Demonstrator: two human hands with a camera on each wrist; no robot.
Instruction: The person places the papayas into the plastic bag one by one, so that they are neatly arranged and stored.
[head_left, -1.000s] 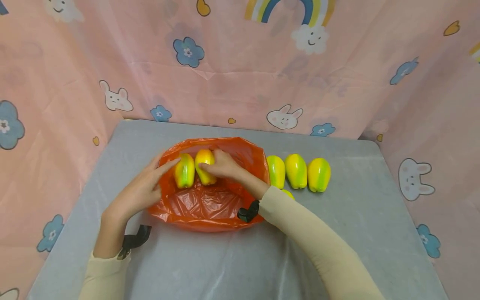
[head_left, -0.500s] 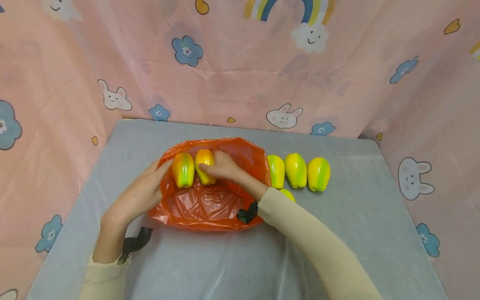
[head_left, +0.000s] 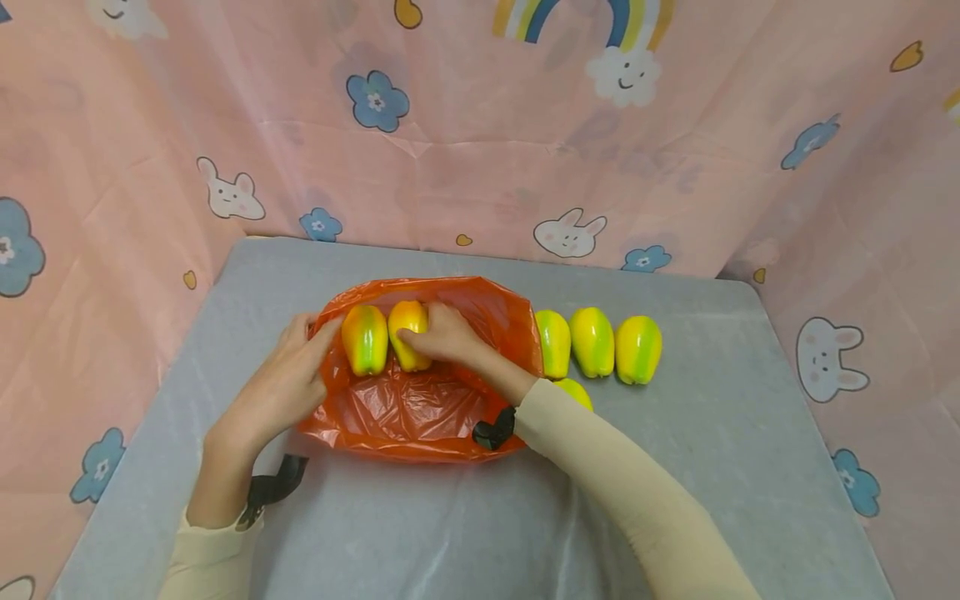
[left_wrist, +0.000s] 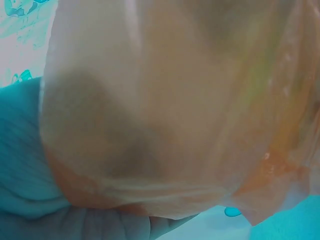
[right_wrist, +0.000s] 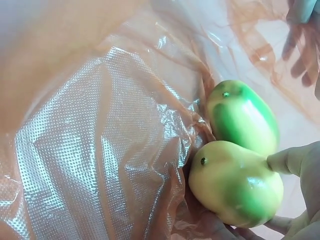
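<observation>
An orange-red plastic bag [head_left: 420, 412] lies on the table with its mouth spread wide. Inside, a glossy yellow-green papaya [head_left: 366, 340] rests at the left, and a second papaya [head_left: 407, 335] sits right beside it. My right hand [head_left: 450, 333] reaches into the bag and grips the second papaya, thumb on its near side; the right wrist view shows both fruits touching, stem ends outward. My left hand [head_left: 281, 379] holds the bag's left rim, thumb inside and fingers outside, partly hidden by the plastic. Bag film [left_wrist: 150, 100] covers most of the left wrist view.
To the right of the bag stand more papayas [head_left: 592, 342], several in all, one partly hidden by the right sleeve [head_left: 600, 454]. A grey sheet covers the table [head_left: 750, 467]. Behind hangs a pink patterned curtain [head_left: 465, 158].
My left thumb has drawn back leftward from the left papaya to the bag's rim. That papaya has shifted slightly left. My right hand has stayed nearly still on its papaya.
</observation>
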